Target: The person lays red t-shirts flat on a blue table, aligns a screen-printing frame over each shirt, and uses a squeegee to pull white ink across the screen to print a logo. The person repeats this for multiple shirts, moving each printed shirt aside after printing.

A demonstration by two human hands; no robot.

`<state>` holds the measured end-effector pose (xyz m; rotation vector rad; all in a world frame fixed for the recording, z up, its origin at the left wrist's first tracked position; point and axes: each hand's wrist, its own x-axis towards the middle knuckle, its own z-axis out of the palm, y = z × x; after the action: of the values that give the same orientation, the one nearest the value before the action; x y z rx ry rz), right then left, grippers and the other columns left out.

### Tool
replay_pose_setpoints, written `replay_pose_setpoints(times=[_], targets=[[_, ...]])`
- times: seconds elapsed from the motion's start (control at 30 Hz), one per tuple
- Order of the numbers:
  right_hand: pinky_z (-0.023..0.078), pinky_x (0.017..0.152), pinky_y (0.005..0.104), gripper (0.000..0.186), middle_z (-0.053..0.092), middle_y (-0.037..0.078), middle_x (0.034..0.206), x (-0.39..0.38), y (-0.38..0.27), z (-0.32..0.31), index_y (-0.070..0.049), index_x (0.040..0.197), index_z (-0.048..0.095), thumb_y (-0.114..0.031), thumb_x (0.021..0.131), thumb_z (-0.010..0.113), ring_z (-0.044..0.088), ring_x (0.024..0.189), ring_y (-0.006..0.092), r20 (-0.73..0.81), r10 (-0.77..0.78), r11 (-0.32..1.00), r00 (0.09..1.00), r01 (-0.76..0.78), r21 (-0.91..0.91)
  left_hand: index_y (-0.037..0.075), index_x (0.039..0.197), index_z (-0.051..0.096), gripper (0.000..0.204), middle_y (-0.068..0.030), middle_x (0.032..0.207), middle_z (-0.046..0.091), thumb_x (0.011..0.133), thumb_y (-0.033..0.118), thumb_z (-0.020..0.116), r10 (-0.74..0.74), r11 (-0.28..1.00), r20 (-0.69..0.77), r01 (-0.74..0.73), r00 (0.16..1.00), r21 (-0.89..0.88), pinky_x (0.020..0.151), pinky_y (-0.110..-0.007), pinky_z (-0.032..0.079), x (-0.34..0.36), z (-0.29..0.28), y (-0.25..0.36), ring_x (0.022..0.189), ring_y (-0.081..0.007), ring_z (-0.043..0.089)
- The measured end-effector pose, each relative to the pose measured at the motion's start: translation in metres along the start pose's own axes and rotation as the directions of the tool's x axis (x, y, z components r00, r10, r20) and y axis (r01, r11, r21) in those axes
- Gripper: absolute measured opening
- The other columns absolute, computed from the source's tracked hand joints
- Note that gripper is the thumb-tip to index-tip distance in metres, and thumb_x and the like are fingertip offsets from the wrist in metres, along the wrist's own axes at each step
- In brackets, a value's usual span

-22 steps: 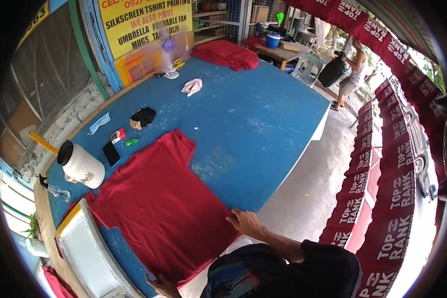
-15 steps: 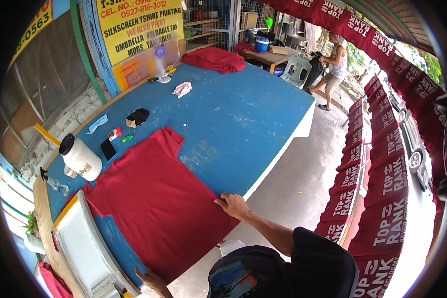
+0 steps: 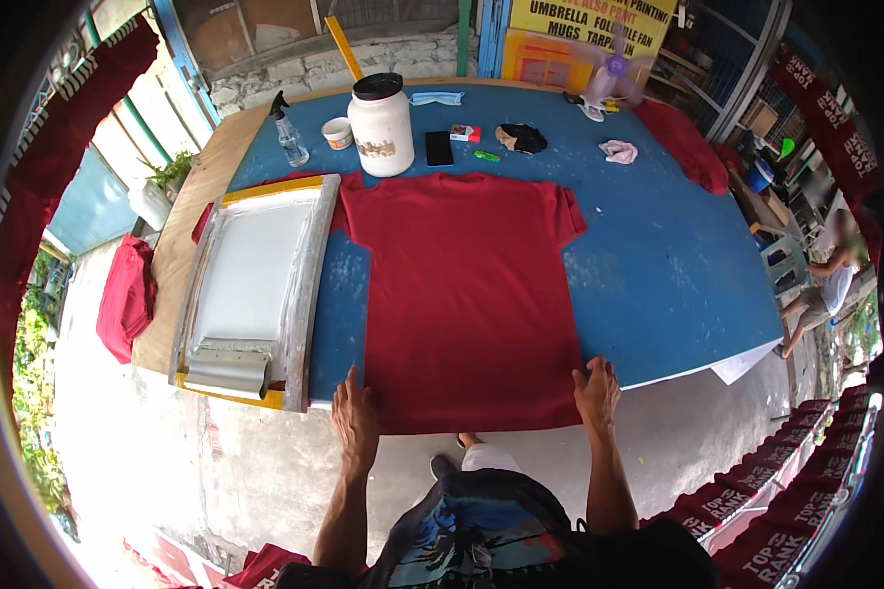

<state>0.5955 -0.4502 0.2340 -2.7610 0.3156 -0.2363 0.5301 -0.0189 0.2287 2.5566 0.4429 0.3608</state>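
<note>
Hands are lying flat and open, well apart: left hand [image 3: 355,417] is pressing the lower left corner of the red T-shirt [image 3: 467,294], right hand [image 3: 596,389] the lower right corner. Shirt is stretching away from both hands across the blue table [image 3: 678,265], hem overhanging the near edge. Printing screen frame [image 3: 250,285] is sitting just left of it; white jar [image 3: 381,125], spray bottle [image 3: 290,133] and black phone [image 3: 439,148] are standing beyond the collar.

Single head cam, looks steeply down at blue table [image 3: 678,275] from near edge.
</note>
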Motion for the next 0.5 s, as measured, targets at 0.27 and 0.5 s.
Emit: replay_pose_setpoints(times=[0.27,0.5], targets=[[0.016,0.135,0.0631,0.084,0.031,0.031,0.173,0.058,-0.137,0.108,0.000,0.167,0.037,-0.055,0.109,0.059,0.022,0.165,0.0481,0.173,-0.632,0.765,0.755,0.643,-0.012,-0.002,0.162,0.045,0.065,-0.0269,0.169,0.041,0.108,0.030,0.063,0.538,0.843,0.200,-0.530,0.819,-0.094,0.134,-0.057,0.021,0.063,0.105,0.093,0.162,-0.0445,0.032],[0.007,0.137,0.0601,0.118,0.020,0.031,0.178,0.271,-0.189,0.170,0.011,0.169,0.022,-0.079,0.100,0.054,0.012,0.169,0.0440,0.124,-0.452,0.892,0.883,0.446,0.073,-0.005,0.166,0.039,0.094,-0.0296,0.175,0.032,0.104,0.061,0.063,0.421,0.901,0.160,-0.432,0.893,0.043,0.136,-0.058,0.015,0.293,0.181,0.107,0.165,-0.0431,0.026]])
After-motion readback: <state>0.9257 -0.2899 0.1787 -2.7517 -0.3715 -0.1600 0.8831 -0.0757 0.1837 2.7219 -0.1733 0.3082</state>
